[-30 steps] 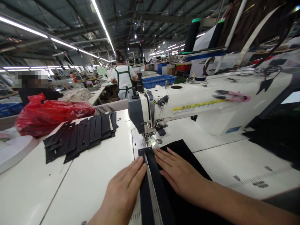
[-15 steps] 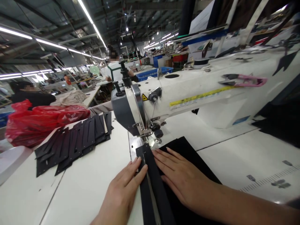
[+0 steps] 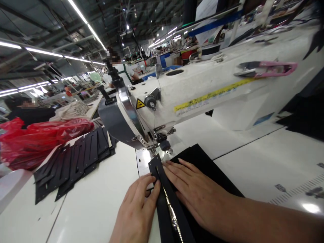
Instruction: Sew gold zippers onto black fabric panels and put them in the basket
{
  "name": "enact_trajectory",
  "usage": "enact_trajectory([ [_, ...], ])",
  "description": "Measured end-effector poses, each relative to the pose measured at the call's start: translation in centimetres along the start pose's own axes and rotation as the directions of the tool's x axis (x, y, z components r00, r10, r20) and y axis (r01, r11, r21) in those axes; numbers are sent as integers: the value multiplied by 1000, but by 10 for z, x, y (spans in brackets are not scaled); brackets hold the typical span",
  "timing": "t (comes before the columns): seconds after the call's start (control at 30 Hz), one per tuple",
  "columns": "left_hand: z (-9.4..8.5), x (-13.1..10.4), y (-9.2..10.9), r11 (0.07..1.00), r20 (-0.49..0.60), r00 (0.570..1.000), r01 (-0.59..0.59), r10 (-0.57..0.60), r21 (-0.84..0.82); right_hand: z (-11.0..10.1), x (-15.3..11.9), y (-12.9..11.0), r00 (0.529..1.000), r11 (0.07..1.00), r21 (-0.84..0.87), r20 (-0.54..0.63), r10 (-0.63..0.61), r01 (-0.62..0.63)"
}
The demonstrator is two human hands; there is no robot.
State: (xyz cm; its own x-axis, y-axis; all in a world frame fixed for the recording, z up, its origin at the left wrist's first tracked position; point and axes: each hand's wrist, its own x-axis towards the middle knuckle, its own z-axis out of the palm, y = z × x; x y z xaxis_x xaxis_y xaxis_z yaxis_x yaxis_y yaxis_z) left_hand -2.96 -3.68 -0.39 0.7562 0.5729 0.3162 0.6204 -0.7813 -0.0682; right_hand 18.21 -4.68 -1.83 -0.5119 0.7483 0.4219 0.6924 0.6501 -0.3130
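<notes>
A dark strip with a metal zipper (image 3: 174, 199) runs lengthwise toward me, its far end just at the needle area of the white sewing machine (image 3: 164, 84). Under it and to the right lies a black fabric panel (image 3: 202, 162). My left hand (image 3: 138, 206) pinches the strip's left edge between thumb and curled forefinger. My right hand (image 3: 199, 192) lies flat, fingers stretched out, on the panel along the strip's right side. The strip's near end runs out of view at the bottom.
Slotted dark pieces (image 3: 76, 158) are stacked in an overlapping row at left, beside a red plastic bag (image 3: 48, 135). Pink-handled thread snips (image 3: 268, 69) rest on the machine arm. A person (image 3: 124, 72) sits beyond the machine, another person (image 3: 30, 109) at far left.
The view has shifted slightly, with the machine head now farther left. My left forefinger has bent closer against the strip's edge. The zipper's metal teeth now show bright; my right hand stays flat.
</notes>
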Motion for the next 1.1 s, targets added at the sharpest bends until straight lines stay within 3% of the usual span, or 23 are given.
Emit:
enact_trajectory([
  [0.2, -7, 4, -5, 991, 37, 991, -128, 126, 47, -2, 2, -1, 1000, 999, -28, 17, 21, -20],
  [0.77, -4, 2, -21, 963, 42, 973, -232, 228, 136, -13, 4, 5, 994, 996, 92, 105, 13, -22],
  [1.1, -9, 13, -13, 970, 58, 978, -207, 201, 131, -9, 4, 6, 997, 997, 75, 75, 6, -12],
])
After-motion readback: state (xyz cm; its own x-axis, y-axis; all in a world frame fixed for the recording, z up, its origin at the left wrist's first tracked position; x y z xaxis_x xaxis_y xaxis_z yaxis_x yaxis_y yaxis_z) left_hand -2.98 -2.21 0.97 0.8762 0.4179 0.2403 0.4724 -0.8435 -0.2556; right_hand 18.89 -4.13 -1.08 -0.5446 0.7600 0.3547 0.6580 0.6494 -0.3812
